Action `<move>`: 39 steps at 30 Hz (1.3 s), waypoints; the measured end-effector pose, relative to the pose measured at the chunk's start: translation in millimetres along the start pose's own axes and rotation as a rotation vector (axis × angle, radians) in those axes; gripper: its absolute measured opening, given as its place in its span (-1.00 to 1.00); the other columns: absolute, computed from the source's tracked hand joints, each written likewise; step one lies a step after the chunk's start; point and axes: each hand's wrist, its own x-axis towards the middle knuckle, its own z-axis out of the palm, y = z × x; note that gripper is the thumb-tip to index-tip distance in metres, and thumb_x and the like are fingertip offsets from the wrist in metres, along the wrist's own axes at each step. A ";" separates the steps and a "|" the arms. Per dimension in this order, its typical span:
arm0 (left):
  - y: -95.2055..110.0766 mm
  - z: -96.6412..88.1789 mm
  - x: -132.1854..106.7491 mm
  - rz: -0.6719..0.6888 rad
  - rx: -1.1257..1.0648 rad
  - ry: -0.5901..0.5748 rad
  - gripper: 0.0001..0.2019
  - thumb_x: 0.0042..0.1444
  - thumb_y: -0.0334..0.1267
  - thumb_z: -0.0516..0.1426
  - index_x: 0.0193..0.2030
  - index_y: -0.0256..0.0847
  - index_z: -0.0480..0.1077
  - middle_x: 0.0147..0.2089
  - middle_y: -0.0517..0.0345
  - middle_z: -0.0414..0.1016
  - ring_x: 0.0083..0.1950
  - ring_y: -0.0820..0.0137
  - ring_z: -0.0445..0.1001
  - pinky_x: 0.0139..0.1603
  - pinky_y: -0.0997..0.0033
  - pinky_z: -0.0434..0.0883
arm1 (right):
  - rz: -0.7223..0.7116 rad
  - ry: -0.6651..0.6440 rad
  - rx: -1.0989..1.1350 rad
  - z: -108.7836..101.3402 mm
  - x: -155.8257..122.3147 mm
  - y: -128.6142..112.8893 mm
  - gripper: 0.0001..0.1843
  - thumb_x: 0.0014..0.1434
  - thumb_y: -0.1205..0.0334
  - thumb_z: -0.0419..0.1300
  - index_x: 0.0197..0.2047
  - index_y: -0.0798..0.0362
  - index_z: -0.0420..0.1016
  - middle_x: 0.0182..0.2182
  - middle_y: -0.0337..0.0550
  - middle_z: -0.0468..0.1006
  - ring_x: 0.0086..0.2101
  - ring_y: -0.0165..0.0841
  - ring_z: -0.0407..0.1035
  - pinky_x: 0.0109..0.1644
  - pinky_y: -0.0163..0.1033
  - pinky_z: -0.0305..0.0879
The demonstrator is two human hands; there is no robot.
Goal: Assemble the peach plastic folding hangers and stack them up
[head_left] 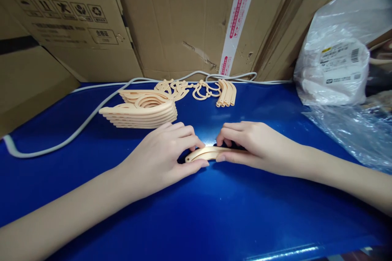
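Note:
A curved peach plastic piece lies on the blue table top between my two hands. My left hand pinches its left end between thumb and fingers. My right hand grips its right end, fingers curled over it. Behind my left hand sits a stack of flat peach plastic parts. Further back lie several small hook-shaped peach pieces and a bundle of curved peach strips.
Cardboard boxes wall off the back and left. A grey-white cable runs across the table's left and along the back. A white plastic bag and clear plastic film fill the right side.

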 end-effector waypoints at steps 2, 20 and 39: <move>1.0 0.6 -0.2 -0.020 -0.010 0.009 -0.83 0.27 -0.15 0.22 -0.17 -0.20 0.54 -0.28 0.21 0.48 -0.23 0.34 0.38 -0.22 0.33 0.21 | 0.019 0.043 -0.079 -12.0 5.6 5.1 -0.69 0.40 -0.01 0.08 -0.16 0.05 0.48 -0.31 -0.17 0.56 -0.35 -0.35 0.42 -0.27 -0.25 0.23; -4.1 -1.3 -5.0 -0.088 -0.075 0.024 -0.84 0.21 -0.14 0.27 -0.16 -0.15 0.53 -0.25 0.24 0.51 -0.19 0.35 0.39 -0.16 0.33 0.23 | 0.379 0.007 -0.606 -49.8 133.6 91.6 -0.78 0.17 0.17 0.27 -0.19 0.02 0.72 -0.31 -0.04 0.68 -0.26 -0.16 0.51 -0.29 -0.19 0.25; -2.3 -1.8 -3.1 -0.132 -0.056 -0.012 -0.79 0.19 -0.12 0.26 -0.33 -0.18 0.39 -0.32 0.25 0.46 -0.23 0.34 0.38 -0.19 0.32 0.19 | 0.081 0.209 -0.178 -40.1 61.0 40.7 -0.83 0.21 0.25 0.18 -0.25 0.09 0.60 -0.45 -0.19 0.58 -0.47 -0.41 0.38 -0.34 -0.28 0.15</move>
